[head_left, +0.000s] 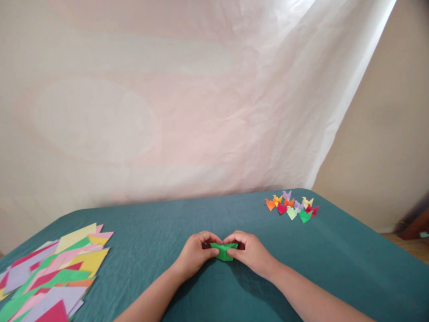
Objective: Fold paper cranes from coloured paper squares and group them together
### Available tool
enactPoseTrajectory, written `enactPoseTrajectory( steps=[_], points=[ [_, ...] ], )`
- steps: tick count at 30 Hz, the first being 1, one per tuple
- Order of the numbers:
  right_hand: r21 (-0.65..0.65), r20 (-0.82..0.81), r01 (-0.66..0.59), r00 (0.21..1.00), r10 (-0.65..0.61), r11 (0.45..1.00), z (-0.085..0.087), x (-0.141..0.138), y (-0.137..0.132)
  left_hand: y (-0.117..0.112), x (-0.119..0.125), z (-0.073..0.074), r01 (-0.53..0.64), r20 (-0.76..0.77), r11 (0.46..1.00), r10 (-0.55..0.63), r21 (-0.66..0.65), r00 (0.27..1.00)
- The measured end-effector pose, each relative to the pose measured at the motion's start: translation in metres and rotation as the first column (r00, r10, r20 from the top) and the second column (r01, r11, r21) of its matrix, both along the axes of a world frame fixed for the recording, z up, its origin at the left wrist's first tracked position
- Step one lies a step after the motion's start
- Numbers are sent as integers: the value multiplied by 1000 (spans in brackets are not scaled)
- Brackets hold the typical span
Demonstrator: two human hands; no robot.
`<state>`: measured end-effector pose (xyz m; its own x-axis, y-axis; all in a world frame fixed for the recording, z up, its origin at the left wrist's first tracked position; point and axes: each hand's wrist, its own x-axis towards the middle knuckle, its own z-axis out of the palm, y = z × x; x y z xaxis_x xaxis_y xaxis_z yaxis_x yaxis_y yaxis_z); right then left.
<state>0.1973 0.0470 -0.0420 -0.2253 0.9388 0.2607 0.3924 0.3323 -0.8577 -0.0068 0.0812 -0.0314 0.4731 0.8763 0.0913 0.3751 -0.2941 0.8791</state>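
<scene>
Green folded paper [223, 251] sits low in the middle of the frame, pinched between 2 hands on a table [157, 228] covered with a teal cloth. The left hand [195, 253] comes in from the lower left and closes narrowly on the paper's left end, thumb underneath and fingers curled over the top. The right hand [252, 253] comes in from the lower right and grips the paper's right end in the same way, fingers bent tight. The fingertips of both hands nearly meet above the paper. The paper shows a flat upper edge with a point at each end and a narrower lower part, and it rests on or just above the cloth; which of the 2 I cannot tell. Both forearms are bare and lie over the cloth.

In the lower left corner of the frame lies a loose pile of coloured paper sheets [53, 277] in yellow, pink, red, green, lilac and orange, overlapping at odd angles. In the right half of the frame, near the table's far edge, stands a small cluster of folded paper figures [292, 205] in orange, yellow, purple, red and green, set close together and well apart from the hands. A creased white sheet [167, 112] hangs behind the table and fills most of the upper frame, with a beige wall [385, 134] to its right.
</scene>
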Motion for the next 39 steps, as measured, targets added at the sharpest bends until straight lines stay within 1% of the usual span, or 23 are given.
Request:
enactPoseTrajectory(
  steps=[5,12,18,24,28,33,36,39],
  points=[
    [42,55,-20,998,17,999,0,-1,0,-2,0,5,11,-50,997,-8,74,999],
    [71,61,2,998,-7,997,2,-1,-2,-1,-3,7,55,-100,993,-44,109,994],
    [76,83,1,996,-8,997,0,-3,-2,-1,-3,8,61,-143,987,-39,148,989],
    [114,107,-10,994,-2,993,-2,-6,-3,-3,-1,11,58,-161,988,-34,146,986],
    [146,113,-18,994,2,989,-5,-7,-5,0,-4,6,72,-120,993,-60,97,991],
    [180,105,-5,994,-14,984,-5,-8,-5,7,-7,-5,65,34,994,-62,-84,997],
    [199,106,30,993,-52,979,-3,-8,-6,8,-4,-9,47,115,990,-32,-132,993],
    [215,126,59,988,-87,975,-1,-9,-7,4,2,-8,1,209,985,35,-170,977]
  ],
)
